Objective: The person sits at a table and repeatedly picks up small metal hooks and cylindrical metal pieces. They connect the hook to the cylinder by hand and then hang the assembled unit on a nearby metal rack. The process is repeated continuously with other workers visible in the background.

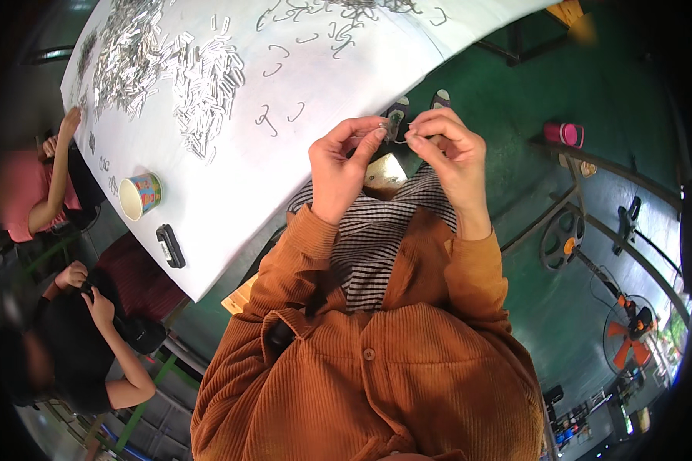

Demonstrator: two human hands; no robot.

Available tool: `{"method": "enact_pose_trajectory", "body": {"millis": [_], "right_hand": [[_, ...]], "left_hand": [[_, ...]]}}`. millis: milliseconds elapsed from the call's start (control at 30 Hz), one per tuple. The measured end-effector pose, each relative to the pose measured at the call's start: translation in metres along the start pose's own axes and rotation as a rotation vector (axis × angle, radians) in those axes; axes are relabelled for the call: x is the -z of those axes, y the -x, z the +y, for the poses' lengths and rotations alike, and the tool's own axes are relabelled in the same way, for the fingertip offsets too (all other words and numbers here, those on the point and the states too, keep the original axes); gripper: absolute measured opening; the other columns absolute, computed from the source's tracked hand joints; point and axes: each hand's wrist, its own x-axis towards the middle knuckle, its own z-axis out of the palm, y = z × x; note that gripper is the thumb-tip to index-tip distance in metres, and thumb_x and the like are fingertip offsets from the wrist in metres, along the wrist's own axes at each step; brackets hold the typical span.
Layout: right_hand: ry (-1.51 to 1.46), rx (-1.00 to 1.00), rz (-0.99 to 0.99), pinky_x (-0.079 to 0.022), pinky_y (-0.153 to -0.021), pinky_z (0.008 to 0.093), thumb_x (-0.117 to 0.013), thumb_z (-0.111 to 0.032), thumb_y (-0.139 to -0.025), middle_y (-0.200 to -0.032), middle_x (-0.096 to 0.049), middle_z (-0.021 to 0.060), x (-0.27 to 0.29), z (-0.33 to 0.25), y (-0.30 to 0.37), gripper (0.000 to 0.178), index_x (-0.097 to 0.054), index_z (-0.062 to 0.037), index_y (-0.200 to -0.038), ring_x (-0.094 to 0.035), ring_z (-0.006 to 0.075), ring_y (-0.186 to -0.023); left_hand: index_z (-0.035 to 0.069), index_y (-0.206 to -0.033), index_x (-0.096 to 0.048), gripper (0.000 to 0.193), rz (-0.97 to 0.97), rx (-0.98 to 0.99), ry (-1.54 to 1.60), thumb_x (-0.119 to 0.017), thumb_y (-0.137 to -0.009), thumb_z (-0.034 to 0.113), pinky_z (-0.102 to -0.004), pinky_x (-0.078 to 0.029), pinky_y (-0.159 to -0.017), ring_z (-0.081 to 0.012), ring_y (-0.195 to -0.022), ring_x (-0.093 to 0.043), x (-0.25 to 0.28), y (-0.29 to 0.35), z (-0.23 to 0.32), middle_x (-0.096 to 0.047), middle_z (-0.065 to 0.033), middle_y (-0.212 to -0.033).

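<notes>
Just past the table edge, above my lap, my left hand [341, 163] pinches a small shiny piece [389, 126] between thumb and fingers; its exact kind is too small to tell. Opposite it, my right hand [455, 154] is closed in a pinch on a thin curved wire hook [399, 141]. The hook's left end meets the small piece at my left fingertips. Similar loose wire hooks [295, 112] lie on the white table [231, 184], with more heaped at its far side. A pile of short silvery metal strips [200, 92] spreads to the left.
A patterned paper cup [140, 196] and a small black device [170, 246] stand near the table's left corner. Two people sit at the left, one in a pink top [34, 192], one in black [69, 338]. A fan [629, 338] and pink container [564, 134] are at right.
</notes>
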Motion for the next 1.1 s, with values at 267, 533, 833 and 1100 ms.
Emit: {"method": "enact_pose_trajectory", "body": {"millis": [267,533,833,1100], "right_hand": [[0.255,0.063,0.035,-0.048,-0.064,0.0219,-0.072,0.000,-0.080,-0.096,-0.062,0.0069,-0.003,0.008,-0.004,0.005,-0.068,0.0004,-0.084,-0.061,0.0102,-0.079],[-0.051,0.047,0.067,-0.053,-0.083,0.0252,-0.064,0.009,-0.085,-0.102,-0.062,0.0101,-0.018,0.012,0.002,0.008,-0.060,0.0045,-0.090,-0.064,0.0144,-0.093],[0.043,0.147,0.039,-0.051,-0.084,0.0294,-0.061,0.011,-0.085,-0.100,-0.066,0.0141,-0.014,0.010,0.007,0.010,-0.060,0.0030,-0.090,-0.064,0.0193,-0.094],[0.119,0.134,-0.011,-0.051,-0.081,0.0283,-0.063,0.009,-0.084,-0.097,-0.067,0.0112,-0.016,0.014,0.003,0.008,-0.061,0.0017,-0.087,-0.064,0.0171,-0.091]], "left_hand": [[-0.003,-0.101,-0.069,0.015,0.007,-0.044,-0.097,-0.069,-0.087,0.002,-0.0223,-0.051,-0.073,-0.0080,-0.077,-0.063,-0.004,0.000,0.002,-0.072,-0.0061,-0.091],[-0.002,-0.105,-0.067,0.017,-0.017,-0.158,-0.172,-0.067,-0.088,-0.001,-0.0221,-0.050,-0.074,-0.0084,-0.083,-0.063,-0.004,0.001,0.002,-0.069,-0.0055,-0.096],[0.002,-0.101,-0.070,0.019,0.116,-0.275,-0.534,-0.064,-0.083,-0.004,-0.0261,-0.052,-0.074,-0.0135,-0.080,-0.065,0.082,0.010,-0.005,-0.070,-0.0081,-0.092],[0.007,-0.096,-0.071,0.014,0.602,-0.178,-1.169,-0.065,-0.084,0.005,-0.0350,-0.052,-0.072,-0.0253,-0.082,-0.062,0.207,0.001,-0.011,-0.064,-0.0097,-0.092]]}}
